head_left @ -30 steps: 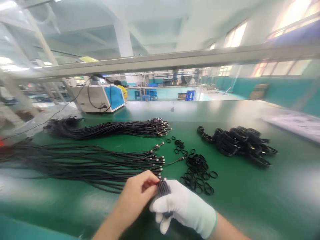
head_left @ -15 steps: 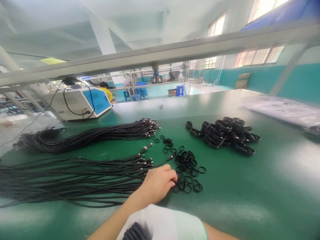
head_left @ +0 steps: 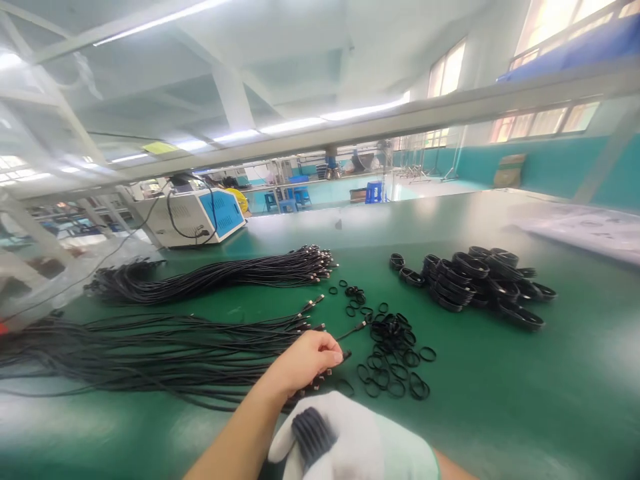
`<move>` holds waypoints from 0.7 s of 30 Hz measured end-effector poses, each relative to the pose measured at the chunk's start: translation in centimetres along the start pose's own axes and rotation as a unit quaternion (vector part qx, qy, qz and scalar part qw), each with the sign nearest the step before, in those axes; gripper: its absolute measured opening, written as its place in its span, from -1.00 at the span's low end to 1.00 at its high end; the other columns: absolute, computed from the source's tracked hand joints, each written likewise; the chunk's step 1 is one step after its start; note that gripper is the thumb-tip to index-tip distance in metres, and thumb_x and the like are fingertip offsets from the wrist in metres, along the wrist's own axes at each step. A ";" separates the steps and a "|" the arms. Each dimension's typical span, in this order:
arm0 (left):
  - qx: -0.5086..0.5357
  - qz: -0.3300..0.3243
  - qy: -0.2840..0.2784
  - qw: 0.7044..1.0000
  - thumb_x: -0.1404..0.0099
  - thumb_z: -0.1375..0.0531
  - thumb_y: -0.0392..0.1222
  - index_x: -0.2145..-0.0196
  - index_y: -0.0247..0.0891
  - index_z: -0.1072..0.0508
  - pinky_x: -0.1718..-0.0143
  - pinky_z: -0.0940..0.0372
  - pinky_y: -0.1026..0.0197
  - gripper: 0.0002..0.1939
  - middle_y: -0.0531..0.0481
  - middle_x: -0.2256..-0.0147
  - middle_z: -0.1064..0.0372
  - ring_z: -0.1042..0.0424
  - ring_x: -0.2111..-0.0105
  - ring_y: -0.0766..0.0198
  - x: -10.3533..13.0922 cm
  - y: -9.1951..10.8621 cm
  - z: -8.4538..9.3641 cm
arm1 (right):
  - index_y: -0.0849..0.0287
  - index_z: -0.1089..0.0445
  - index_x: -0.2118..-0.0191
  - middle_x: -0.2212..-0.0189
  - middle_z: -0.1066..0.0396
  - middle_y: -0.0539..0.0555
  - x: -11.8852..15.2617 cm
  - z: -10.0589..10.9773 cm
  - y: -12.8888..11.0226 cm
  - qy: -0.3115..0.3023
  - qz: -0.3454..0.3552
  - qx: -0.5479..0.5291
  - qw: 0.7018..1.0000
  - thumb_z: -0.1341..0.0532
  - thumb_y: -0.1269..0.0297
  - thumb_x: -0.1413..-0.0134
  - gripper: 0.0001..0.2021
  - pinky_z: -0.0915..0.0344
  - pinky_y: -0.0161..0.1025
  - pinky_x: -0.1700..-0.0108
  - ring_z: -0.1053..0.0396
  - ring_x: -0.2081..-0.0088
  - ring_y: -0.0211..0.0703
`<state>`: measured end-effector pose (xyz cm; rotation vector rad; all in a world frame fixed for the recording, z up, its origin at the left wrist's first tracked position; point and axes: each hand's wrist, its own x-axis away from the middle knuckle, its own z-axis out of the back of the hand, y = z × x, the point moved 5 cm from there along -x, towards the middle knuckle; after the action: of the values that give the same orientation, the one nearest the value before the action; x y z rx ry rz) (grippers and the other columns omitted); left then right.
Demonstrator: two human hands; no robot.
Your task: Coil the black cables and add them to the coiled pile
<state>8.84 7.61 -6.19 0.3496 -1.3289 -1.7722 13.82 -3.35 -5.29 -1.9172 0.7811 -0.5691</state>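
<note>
My bare left hand [head_left: 311,359] reaches forward, fingertips pinched; my white-gloved right hand [head_left: 353,437], nearer, is curled; long black silver-tipped cables [head_left: 125,363] stretch left from beneath my left hand; my right grips a ribbed black cable coil [head_left: 313,433]; thin black rings [head_left: 393,328] lie right; my pinch holds a small, indistinct dark piece [head_left: 346,355].

A second ago our bare left hand [head_left: 307,360] worked at the coiled black cable [head_left: 313,435]; then it reached into the near-left edge of the heap of small black bands [head_left: 393,328]. Now it has drawn back just left of that heap, a small dark piece [head_left: 347,356] at its fingertips. Our gloved right hand [head_left: 356,430] has come up nearer the heap.
</note>
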 end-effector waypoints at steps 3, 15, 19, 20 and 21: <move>0.084 -0.013 0.019 0.996 -0.10 -0.13 -0.12 0.48 -0.30 -0.27 0.57 0.07 0.34 -0.82 0.16 0.62 -0.07 0.00 0.62 0.44 1.6 0.2 1.0 | 0.25 -0.25 0.13 0.45 -0.35 -0.01 -0.5 1.0 -0.5 0.070 0.041 -0.021 0.997 -0.22 0.32 0.02 -0.71 -0.15 -0.44 0.62 -0.22 0.60 -0.39; 0.262 -0.050 0.094 0.959 -0.18 -0.13 -0.13 0.49 -0.29 -0.24 0.55 -0.01 0.35 -0.80 0.12 0.58 -0.16 -0.11 0.61 0.44 6.7 -2.1 -1.3 | 0.20 -0.20 0.20 0.58 -0.25 -0.09 -1.4 4.4 -0.7 0.359 0.138 0.050 0.922 -0.29 0.27 0.20 -0.62 -0.06 -0.41 0.75 -0.09 0.73 -0.41; 0.233 -0.088 0.165 0.954 -0.20 -0.14 -0.09 0.50 -0.28 -0.27 0.56 -0.05 0.38 -0.77 0.11 0.63 -0.19 -0.18 0.59 0.40 7.0 -3.0 -1.7 | 0.16 -0.26 0.21 0.59 -0.23 -0.05 -1.0 4.2 1.0 0.268 0.127 -0.095 0.950 -0.30 0.08 0.15 -0.61 0.01 -0.42 0.72 -0.13 0.67 -0.36; 0.274 -0.101 0.159 0.943 -0.19 -0.15 -0.07 0.49 -0.27 -0.28 0.58 -0.06 0.38 -0.77 0.10 0.62 -0.22 -0.19 0.61 0.41 7.4 -3.0 -1.8 | 0.13 -0.28 0.21 0.54 -0.26 0.00 -0.7 4.2 1.5 0.245 0.113 -0.110 0.957 -0.31 0.03 0.17 -0.59 -0.03 -0.40 0.70 -0.18 0.63 -0.32; 0.334 -0.115 0.136 0.926 -0.16 -0.15 -0.04 0.48 -0.27 -0.27 0.62 -0.05 0.38 -0.76 0.09 0.59 -0.25 -0.19 0.64 0.42 7.9 -2.8 -1.9 | 0.09 -0.30 0.20 0.50 -0.28 0.03 -0.3 4.2 2.1 0.221 0.094 -0.105 0.965 -0.30 -0.03 0.17 -0.58 -0.09 -0.36 0.67 -0.23 0.58 -0.26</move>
<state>4.19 0.45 -7.35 1.1241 -1.7047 -1.3267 15.85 -1.29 -8.99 -1.8998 1.3403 -0.8372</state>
